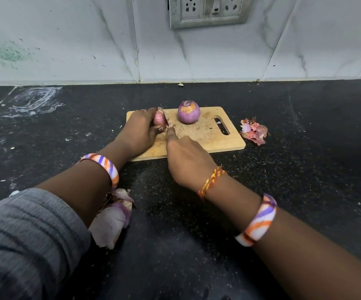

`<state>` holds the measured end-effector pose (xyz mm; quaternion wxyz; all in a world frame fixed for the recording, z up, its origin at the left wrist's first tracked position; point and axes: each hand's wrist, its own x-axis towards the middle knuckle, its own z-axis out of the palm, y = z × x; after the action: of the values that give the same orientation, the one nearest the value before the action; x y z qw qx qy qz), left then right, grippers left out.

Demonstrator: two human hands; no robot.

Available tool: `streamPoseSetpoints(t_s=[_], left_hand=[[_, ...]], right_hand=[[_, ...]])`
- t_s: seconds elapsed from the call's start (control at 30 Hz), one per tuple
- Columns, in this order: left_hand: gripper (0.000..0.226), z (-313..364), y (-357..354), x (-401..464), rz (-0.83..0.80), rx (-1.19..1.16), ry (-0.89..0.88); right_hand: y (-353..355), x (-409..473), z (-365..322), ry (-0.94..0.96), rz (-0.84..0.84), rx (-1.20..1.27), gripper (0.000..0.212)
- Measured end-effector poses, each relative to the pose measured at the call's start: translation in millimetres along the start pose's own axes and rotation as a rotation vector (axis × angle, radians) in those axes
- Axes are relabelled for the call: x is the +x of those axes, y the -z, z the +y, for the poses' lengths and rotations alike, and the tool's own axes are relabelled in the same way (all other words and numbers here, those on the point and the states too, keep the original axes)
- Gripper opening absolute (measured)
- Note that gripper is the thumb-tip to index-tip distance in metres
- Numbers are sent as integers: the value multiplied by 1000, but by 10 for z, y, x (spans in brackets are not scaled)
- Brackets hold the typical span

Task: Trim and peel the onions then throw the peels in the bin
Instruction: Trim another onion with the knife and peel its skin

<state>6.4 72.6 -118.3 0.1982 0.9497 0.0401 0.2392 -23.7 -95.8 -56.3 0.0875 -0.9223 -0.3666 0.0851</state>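
Observation:
On the wooden cutting board [207, 137] my left hand [138, 131] grips a small unpeeled red onion [159, 120] lying on its side. My right hand [186, 154] holds a knife [166, 120]; its blade stands edge-on against the onion's right end, and my forefinger lies along its back. The handle is hidden in my palm. A peeled, trimmed onion [188, 114] stands at the far side of the board. Onion peels lie in a pile [254, 131] right of the board and another pile [112, 217] by my left forearm.
The black granite counter [294, 180] is speckled with crumbs and white smears at the left. A tiled wall [88, 40] with a socket panel [205, 11] rises behind the board. No bin is in view.

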Motion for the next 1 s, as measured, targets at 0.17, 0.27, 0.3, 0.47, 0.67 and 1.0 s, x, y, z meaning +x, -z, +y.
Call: streamPoseSetpoints(t_s=[0.17, 0.27, 0.3, 0.47, 0.67, 1.0], left_hand=[[27, -7, 3, -6, -13, -7, -1], [20, 2, 18, -7, -17, -24, 7], [20, 7, 23, -8, -19, -32, 8], [33, 41, 14, -27, 0, -72, 69], [38, 139, 93, -75, 80, -222, 187], [36, 176, 189, -131, 96, -295, 209]], right_hand=[[-77, -74, 44, 4, -32, -71, 68], [-99, -111, 6, -8, -42, -87, 70], [-85, -71, -5, -16, -33, -85, 69], [-53, -67, -14, -20, -48, -46, 67], [74, -293, 23, -14, -91, -23, 69], [154, -295, 177, -82, 21, 267, 48]])
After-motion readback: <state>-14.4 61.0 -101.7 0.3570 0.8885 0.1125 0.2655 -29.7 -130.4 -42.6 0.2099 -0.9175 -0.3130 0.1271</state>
